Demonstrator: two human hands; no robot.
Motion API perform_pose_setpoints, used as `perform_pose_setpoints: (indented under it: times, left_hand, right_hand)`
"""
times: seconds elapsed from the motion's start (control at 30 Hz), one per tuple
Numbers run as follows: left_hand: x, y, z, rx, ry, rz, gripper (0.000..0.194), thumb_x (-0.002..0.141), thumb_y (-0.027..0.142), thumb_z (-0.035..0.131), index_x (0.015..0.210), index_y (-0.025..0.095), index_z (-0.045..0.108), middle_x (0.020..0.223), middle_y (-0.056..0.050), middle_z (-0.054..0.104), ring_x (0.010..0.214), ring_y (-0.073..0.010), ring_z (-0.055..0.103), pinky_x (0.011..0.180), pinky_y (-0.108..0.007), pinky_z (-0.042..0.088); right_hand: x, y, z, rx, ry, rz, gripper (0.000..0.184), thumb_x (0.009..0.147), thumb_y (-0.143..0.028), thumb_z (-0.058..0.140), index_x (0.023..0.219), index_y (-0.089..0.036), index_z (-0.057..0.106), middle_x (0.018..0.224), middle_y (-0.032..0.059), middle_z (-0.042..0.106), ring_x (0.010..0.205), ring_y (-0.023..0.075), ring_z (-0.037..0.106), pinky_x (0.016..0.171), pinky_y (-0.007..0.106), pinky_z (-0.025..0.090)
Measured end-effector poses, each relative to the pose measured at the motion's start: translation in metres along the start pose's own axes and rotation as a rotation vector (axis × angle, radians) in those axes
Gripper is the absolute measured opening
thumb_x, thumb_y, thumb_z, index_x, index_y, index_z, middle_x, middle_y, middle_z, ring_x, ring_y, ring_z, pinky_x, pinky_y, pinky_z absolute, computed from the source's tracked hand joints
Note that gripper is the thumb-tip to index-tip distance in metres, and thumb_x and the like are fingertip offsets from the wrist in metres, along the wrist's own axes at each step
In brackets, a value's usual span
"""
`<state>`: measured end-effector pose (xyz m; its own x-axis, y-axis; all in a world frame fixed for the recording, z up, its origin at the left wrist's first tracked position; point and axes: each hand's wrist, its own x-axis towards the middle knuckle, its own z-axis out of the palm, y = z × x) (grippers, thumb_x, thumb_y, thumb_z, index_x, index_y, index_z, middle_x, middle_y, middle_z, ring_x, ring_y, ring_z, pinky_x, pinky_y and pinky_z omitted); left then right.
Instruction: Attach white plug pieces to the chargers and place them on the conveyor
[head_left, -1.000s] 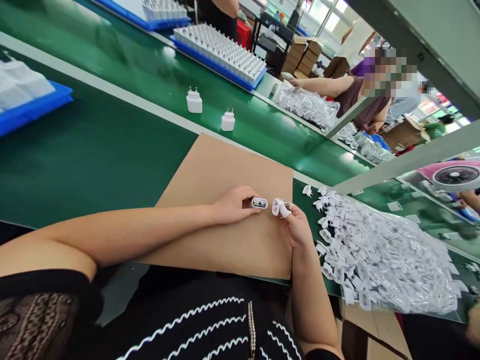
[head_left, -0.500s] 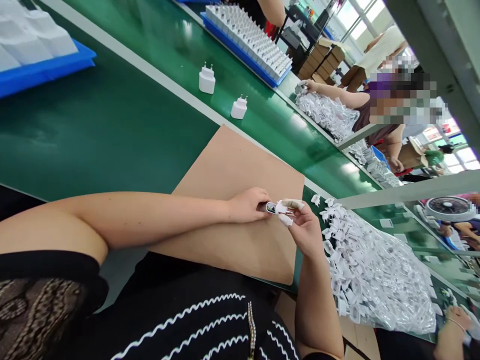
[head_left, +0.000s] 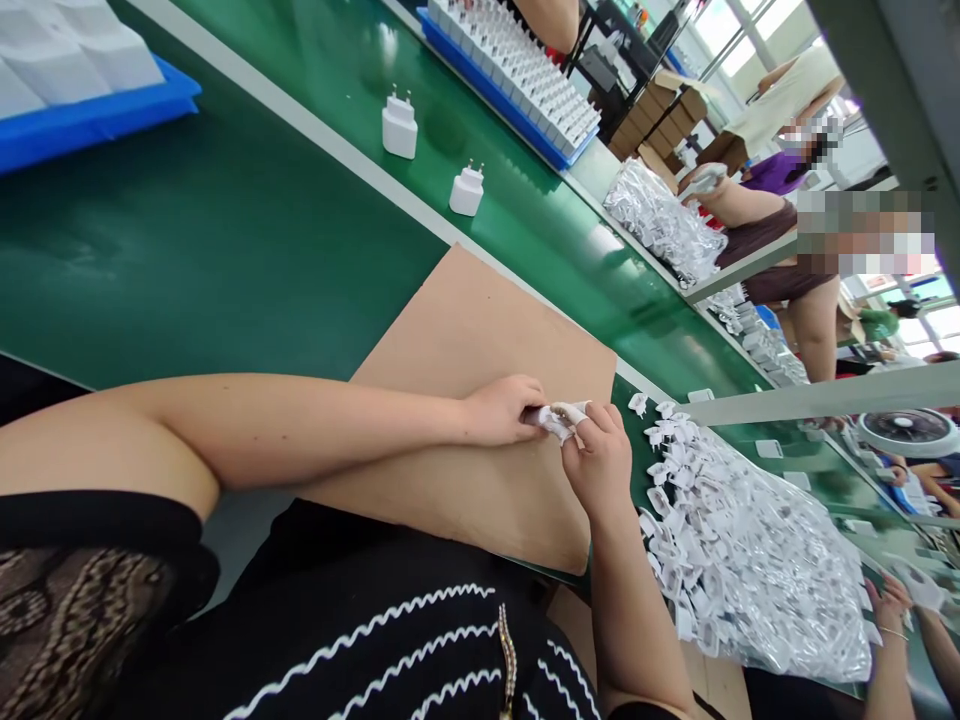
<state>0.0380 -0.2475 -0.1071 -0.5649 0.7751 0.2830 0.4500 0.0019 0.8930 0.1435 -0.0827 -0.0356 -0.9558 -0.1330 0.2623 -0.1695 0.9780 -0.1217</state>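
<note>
My left hand [head_left: 504,410] is closed around a small white charger housing [head_left: 547,418], mostly hidden by the fingers, just above a sheet of cardboard [head_left: 480,320]. My right hand [head_left: 604,448] meets it from the other side, its white-covered fingertips pinched on the white plug cover at the housing's end. How far the two parts are joined cannot be seen. Right of my right hand lies a heap of loose white plug covers [head_left: 675,500], partly in a clear plastic bag [head_left: 795,570].
Two white chargers [head_left: 400,127] stand prongs-up on the green belt [head_left: 315,60] beyond the pale rail. A blue tray [head_left: 97,125] with white inserts is at far left. Another blue tray [head_left: 555,150] holds rows of chargers. A metal post [head_left: 825,395] crosses at right; co-workers sit opposite and at right.
My right hand has turned and its fingers have closed in on the housing; the open end with inner parts that showed before is now covered. The two chargers have shifted slightly up-left in view.
</note>
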Motion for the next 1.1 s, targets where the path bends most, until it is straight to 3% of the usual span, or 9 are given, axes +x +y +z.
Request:
perform_pose_setpoints:
  times: [0.13, 0.37, 0.5, 0.6, 0.7, 0.8, 0.9, 1.0, 1.1]
  left_hand:
    - [0.0, -0.003, 0.002, 0.005, 0.007, 0.003, 0.009, 0.084, 0.026, 0.075, 0.083, 0.018, 0.073, 0.092, -0.005, 0.067, 0.089, -0.021, 0.063, 0.083, -0.032, 0.048]
    - [0.0, -0.001, 0.0, -0.017, -0.008, -0.008, 0.016, 0.088, 0.035, 0.072, 0.085, 0.019, 0.074, 0.091, -0.005, 0.066, 0.088, -0.0206, 0.063, 0.081, -0.032, 0.049]
    - [-0.002, 0.004, 0.002, -0.007, 0.021, -0.061, 0.02, 0.086, 0.038, 0.074, 0.092, 0.019, 0.075, 0.094, -0.006, 0.068, 0.091, -0.0223, 0.065, 0.084, -0.034, 0.051]
    - [-0.005, 0.009, 0.005, 0.002, 0.027, -0.078, 0.026, 0.083, 0.04, 0.075, 0.1, 0.019, 0.076, 0.096, -0.007, 0.071, 0.09, -0.023, 0.066, 0.085, -0.036, 0.053]
    - [0.003, 0.01, 0.002, -0.042, -0.014, -0.122, 0.035, 0.083, 0.039, 0.073, 0.113, 0.021, 0.074, 0.11, -0.006, 0.074, 0.096, -0.0234, 0.069, 0.087, -0.036, 0.055]
    - [0.032, 0.005, -0.011, 0.035, 0.04, -0.182, 0.034, 0.083, 0.037, 0.072, 0.113, 0.022, 0.074, 0.117, -0.006, 0.074, 0.101, -0.0246, 0.069, 0.09, -0.036, 0.055]
    - [0.077, 0.001, -0.031, 0.231, 0.174, -0.228, 0.026, 0.084, 0.031, 0.071, 0.107, 0.019, 0.074, 0.113, -0.007, 0.074, 0.105, -0.0252, 0.068, 0.094, -0.035, 0.054]
    - [0.121, -0.005, -0.058, 0.381, 0.308, -0.314, 0.021, 0.087, 0.028, 0.069, 0.106, 0.02, 0.074, 0.113, -0.007, 0.075, 0.103, -0.0239, 0.069, 0.092, -0.033, 0.055]
    - [0.156, -0.018, -0.086, 0.508, 0.428, -0.402, 0.019, 0.089, 0.03, 0.068, 0.105, 0.023, 0.074, 0.113, -0.006, 0.075, 0.104, -0.025, 0.068, 0.092, -0.036, 0.055]
  right_hand:
    - [0.002, -0.004, -0.002, -0.074, -0.014, -0.052, 0.027, 0.084, -0.003, 0.05, 0.084, -0.023, 0.068, 0.085, 0.0061, 0.061, 0.086, 0.0233, 0.055, 0.073, 0.032, 0.045]
    - [0.004, 0.0, 0.006, 0.041, 0.001, 0.04, 0.023, 0.078, -0.004, 0.053, 0.08, -0.021, 0.069, 0.08, 0.0041, 0.059, 0.076, 0.0196, 0.054, 0.065, 0.029, 0.041]
    - [-0.002, 0.006, 0.015, 0.324, 0.045, 0.17, 0.032, 0.085, -0.016, 0.06, 0.112, -0.024, 0.073, 0.09, 0.0032, 0.067, 0.086, 0.02, 0.063, 0.08, 0.031, 0.05]
    - [-0.007, 0.029, 0.024, 0.611, 0.096, 0.263, 0.057, 0.091, -0.031, 0.061, 0.148, -0.027, 0.053, 0.118, 0.0061, 0.072, 0.102, 0.0212, 0.067, 0.096, 0.037, 0.053]
    - [-0.009, 0.069, 0.03, 0.455, 0.281, 0.473, 0.057, 0.095, -0.039, 0.053, 0.149, -0.02, 0.052, 0.144, 0.0165, 0.061, 0.132, 0.0296, 0.056, 0.111, 0.049, 0.044]
    - [-0.011, 0.105, 0.033, 0.105, 0.217, 0.686, 0.06, 0.094, -0.032, 0.049, 0.147, -0.005, 0.052, 0.153, 0.0273, 0.05, 0.151, 0.0377, 0.034, 0.122, 0.06, 0.026]
    - [-0.019, 0.121, 0.036, -0.045, 0.052, 0.755, 0.059, 0.093, -0.023, 0.04, 0.148, -0.004, 0.05, 0.143, 0.0274, 0.059, 0.143, 0.0384, 0.047, 0.122, 0.067, 0.018]
    - [-0.03, 0.137, 0.044, -0.155, 0.125, 0.737, 0.053, 0.09, -0.022, 0.037, 0.138, -0.015, 0.06, 0.127, 0.0217, 0.067, 0.126, 0.0402, 0.061, 0.115, 0.075, 0.021]
    - [-0.032, 0.169, 0.06, -0.149, 0.186, 0.586, 0.047, 0.087, -0.033, 0.045, 0.127, -0.025, 0.068, 0.108, 0.022, 0.068, 0.118, 0.0478, 0.062, 0.102, 0.078, 0.032]
